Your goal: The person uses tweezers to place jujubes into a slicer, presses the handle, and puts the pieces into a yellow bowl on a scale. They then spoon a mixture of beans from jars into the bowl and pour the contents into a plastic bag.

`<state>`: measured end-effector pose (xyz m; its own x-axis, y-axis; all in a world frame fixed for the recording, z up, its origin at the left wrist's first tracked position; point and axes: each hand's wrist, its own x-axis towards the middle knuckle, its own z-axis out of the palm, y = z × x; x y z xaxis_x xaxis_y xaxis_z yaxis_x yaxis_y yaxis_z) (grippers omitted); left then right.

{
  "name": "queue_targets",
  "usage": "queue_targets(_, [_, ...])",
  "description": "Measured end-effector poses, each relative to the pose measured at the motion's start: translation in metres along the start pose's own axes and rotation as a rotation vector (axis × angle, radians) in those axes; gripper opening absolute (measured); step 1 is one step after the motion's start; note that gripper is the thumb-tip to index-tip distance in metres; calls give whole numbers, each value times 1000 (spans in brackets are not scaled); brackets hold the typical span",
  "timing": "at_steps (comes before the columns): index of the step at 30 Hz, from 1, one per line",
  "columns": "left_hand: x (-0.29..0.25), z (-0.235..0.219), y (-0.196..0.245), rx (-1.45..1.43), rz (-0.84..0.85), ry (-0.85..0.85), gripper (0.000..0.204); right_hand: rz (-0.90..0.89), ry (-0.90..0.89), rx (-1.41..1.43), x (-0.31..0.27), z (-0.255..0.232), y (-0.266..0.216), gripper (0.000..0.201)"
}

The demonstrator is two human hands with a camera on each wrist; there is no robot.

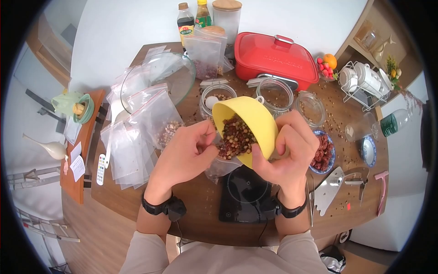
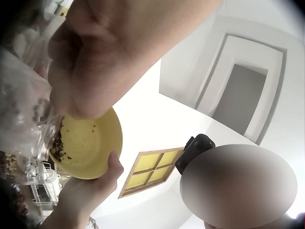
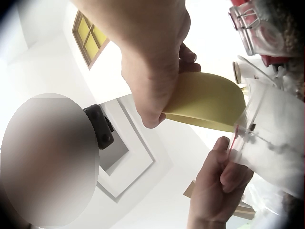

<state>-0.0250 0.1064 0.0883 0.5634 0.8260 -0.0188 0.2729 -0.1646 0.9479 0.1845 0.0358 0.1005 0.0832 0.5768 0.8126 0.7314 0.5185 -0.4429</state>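
Note:
My right hand (image 1: 290, 153) grips a yellow bowl (image 1: 262, 119), thumb on the near rim and fingers behind. The bowl is tipped toward the left, and a mix of small dark red, brown and tan dried pieces (image 1: 238, 134) lies against its lower side. Below that lip is a clear zip bag (image 3: 274, 136) with a red line along its edge. My left hand (image 1: 181, 153) pinches the bag's edge between thumb and fingers, as the right wrist view shows. A few pieces cling inside the bag near its mouth. In the head view, the bag is mostly hidden by bowl and hand.
A black induction cooker (image 1: 244, 196) lies underneath. Glass jars (image 1: 275, 93) and a red electric cooker (image 1: 276, 59) stand behind. Filled and flat zip bags (image 1: 130, 155) and a glass bowl (image 1: 182, 86) are left; a patterned bowl of reddish pieces (image 1: 323, 153) and metal tools (image 1: 329, 189) are right.

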Motion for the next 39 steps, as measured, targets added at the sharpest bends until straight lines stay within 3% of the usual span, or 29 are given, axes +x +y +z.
queue_targets(20, [-2,-5,4,21,-15,-9,15,-233,127,-51,2,4,1,43])
queue_targets(26, [-1,-7,6,48,-12,-15,15,-253,150,-83,0,5,-2,40])
queue_targets(29, [-1,-7,6,44,-11,-18,15,-256,165,-142,-9,5,1,50])
queue_targets(39, [-1,-6,2,33,6,-22,16,-314,212,-186,-11,3,-1,43])
